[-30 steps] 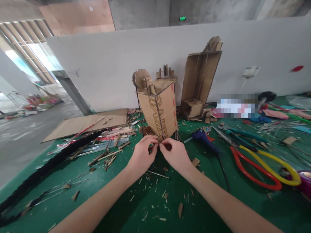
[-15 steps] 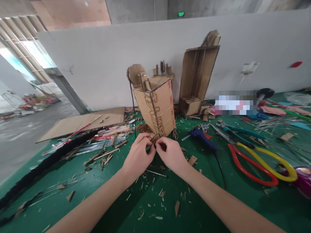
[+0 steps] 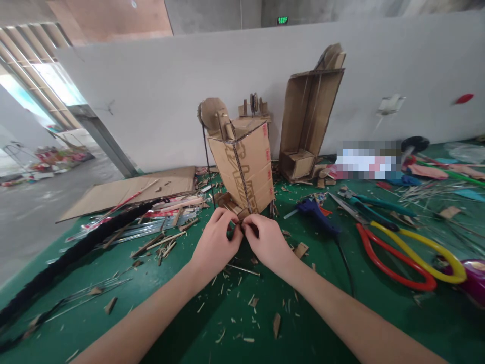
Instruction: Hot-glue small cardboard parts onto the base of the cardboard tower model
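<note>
Working at the near foot of the cardboard tower (image 3: pixel 252 172), I have both hands low, just in front of its bottom corner. On my left hand (image 3: pixel 215 235) and right hand (image 3: pixel 265 237) alike, thumb and forefinger come close together, the two sets of fingertips nearly meeting; I cannot tell whether they are clamped on anything, since the spot is hidden.

To do this well, I reckon I should pinch lightly and evenly from both sides, so the corrugated edge doesn't crush and the tower doesn't tip. Short, small finger movements seem best, with my wrists kept low. The small open cardboard box (image 3: pixel 227 200) sits right behind my left fingers, and the black cord (image 3: pixel 207 156) hangs down beside it from the cardboard disc (image 3: pixel 212 114), so I'd avoid snagging either.

Further out on the green worktop (image 3: pixel 178 323), a thin rod (image 3: pixel 244 270) lies between my forearms. The blue glue gun (image 3: pixel 316 215) rests to the right, near the big scissors (image 3: pixel 397 258); I'd mind its cable with my right arm.
</note>
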A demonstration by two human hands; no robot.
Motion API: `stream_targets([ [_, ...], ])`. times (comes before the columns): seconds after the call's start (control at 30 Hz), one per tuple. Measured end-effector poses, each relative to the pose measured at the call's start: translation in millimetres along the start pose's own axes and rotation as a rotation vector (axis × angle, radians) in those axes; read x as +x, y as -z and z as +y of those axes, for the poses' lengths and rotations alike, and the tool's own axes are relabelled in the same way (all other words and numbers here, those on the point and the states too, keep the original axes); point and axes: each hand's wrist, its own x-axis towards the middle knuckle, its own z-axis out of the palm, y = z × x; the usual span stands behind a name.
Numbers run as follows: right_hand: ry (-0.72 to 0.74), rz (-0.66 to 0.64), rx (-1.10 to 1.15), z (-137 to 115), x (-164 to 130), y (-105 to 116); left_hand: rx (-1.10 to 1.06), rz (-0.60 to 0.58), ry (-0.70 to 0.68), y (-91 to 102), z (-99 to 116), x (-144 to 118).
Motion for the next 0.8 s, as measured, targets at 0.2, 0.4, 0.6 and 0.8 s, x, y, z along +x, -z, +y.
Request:
stream_targets([
  [0.2, 0.009, -0.015, 0.002, -1.2, -0.2, 0.4, -0.048, 0.010, -0.015, 0.2, 0.2, 1.7],
  [0.4, -0.001, 0.000, -0.010, -1.9, -1.0, -0.7, -0.053, 0.005, 0.002, -1.8, -0.3, 1.3],
  [0.6, -0.018, 0.016, -0.003, -2.3, -1.0, -0.5, -0.077, -0.036, 0.056, -0.7, 0.9, 1.6],
  [0.8, -0.014, 0.013, 0.000, -3.4, -1.6, 0.4, -0.053, -0.025, 0.088, 0.7, 3.0, 1.9],
])
